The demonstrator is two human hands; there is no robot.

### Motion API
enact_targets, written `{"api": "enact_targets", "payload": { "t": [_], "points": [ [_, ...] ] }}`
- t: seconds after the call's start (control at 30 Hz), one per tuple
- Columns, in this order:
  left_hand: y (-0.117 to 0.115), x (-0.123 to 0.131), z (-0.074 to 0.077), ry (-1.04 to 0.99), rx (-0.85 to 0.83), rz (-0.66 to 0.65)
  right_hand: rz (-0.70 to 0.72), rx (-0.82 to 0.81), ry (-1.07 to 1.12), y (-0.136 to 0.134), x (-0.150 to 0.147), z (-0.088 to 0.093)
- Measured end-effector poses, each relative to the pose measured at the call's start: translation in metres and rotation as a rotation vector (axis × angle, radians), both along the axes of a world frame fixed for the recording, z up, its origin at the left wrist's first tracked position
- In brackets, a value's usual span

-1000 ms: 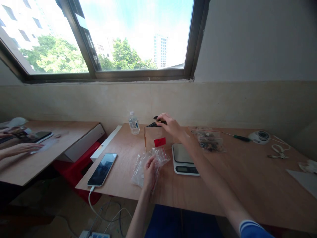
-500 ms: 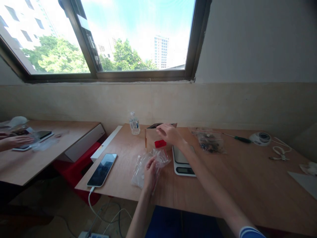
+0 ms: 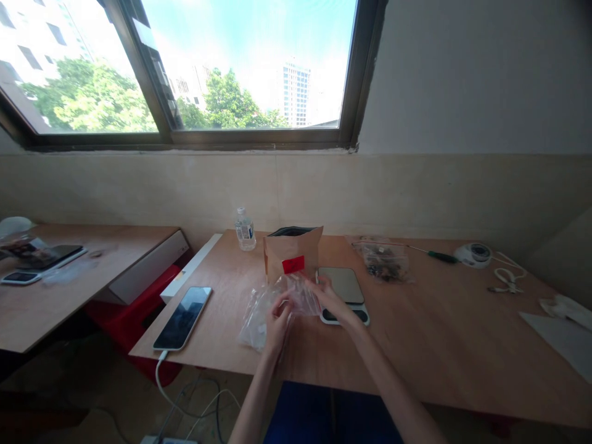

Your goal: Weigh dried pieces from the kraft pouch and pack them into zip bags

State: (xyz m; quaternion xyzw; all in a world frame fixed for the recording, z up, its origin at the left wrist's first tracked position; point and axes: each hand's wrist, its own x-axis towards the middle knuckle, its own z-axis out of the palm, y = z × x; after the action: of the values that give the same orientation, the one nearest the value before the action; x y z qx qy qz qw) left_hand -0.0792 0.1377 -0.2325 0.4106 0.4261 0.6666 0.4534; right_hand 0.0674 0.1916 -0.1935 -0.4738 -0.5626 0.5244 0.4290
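Observation:
Clear plastic bags [image 3: 254,320] lie at the front of the table, and my left hand [image 3: 278,314] pinches one of them. My right hand [image 3: 327,295] is closed on the right side of the same plastic, its fingertips partly hidden by glare and film. Behind both hands stands a brown paper bag [image 3: 274,251] with its top open and a red label [image 3: 293,265] on its front. Beside my right hand is a kitchen scale [image 3: 345,285] with a pale plate; my wrist covers part of its display.
A charging phone [image 3: 183,319] lies at the left, with a water bottle [image 3: 245,230] farther back. To the right are a bag of small dark parts [image 3: 385,260], a green-handled screwdriver [image 3: 441,256], a dome camera [image 3: 473,254] and a white cable [image 3: 507,280]. Another table [image 3: 139,237] stands left.
My right hand has come down from the paper bag's mouth to the clear plastic bag. My left hand keeps its pinch. The other person's hands at the far left have left view.

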Motion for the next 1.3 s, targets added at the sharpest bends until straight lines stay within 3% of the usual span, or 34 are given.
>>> {"api": "enact_targets", "payload": {
  "t": [0.07,0.13,0.33,0.5,0.73,0.83,0.93,1.03,1.13,1.3],
  "points": [
    [0.000,0.003,0.005,0.087,0.030,-0.020,0.001,-0.111,0.065,-0.003,0.007,0.004],
    [0.001,0.007,0.013,0.145,0.057,-0.047,-0.070,-0.102,0.082,-0.003,0.015,0.012],
    [0.001,0.017,0.045,0.299,0.136,-0.139,-0.162,0.198,0.120,0.000,0.031,0.039],
    [-0.015,0.020,0.073,0.366,0.159,-0.249,-0.337,0.414,0.022,-0.016,0.027,0.051],
    [-0.026,0.030,0.106,0.269,-0.046,-0.043,-0.381,0.619,-0.179,-0.048,0.002,0.056],
    [-0.026,0.033,0.111,0.212,-0.092,0.107,-0.412,0.537,-0.133,-0.061,-0.010,0.054],
    [-0.028,0.030,0.112,0.201,-0.078,0.177,-0.281,0.354,-0.070,-0.070,-0.018,0.051],
    [-0.032,0.025,0.113,0.261,-0.067,0.202,-0.171,0.274,-0.042,-0.077,-0.021,0.047],
    [-0.034,0.020,0.113,0.316,-0.053,0.184,-0.152,0.246,-0.024,-0.082,-0.021,0.046],
    [-0.029,0.010,0.109,0.396,-0.172,0.033,-0.224,0.257,-0.082,-0.088,-0.021,0.044]
  ]
}}
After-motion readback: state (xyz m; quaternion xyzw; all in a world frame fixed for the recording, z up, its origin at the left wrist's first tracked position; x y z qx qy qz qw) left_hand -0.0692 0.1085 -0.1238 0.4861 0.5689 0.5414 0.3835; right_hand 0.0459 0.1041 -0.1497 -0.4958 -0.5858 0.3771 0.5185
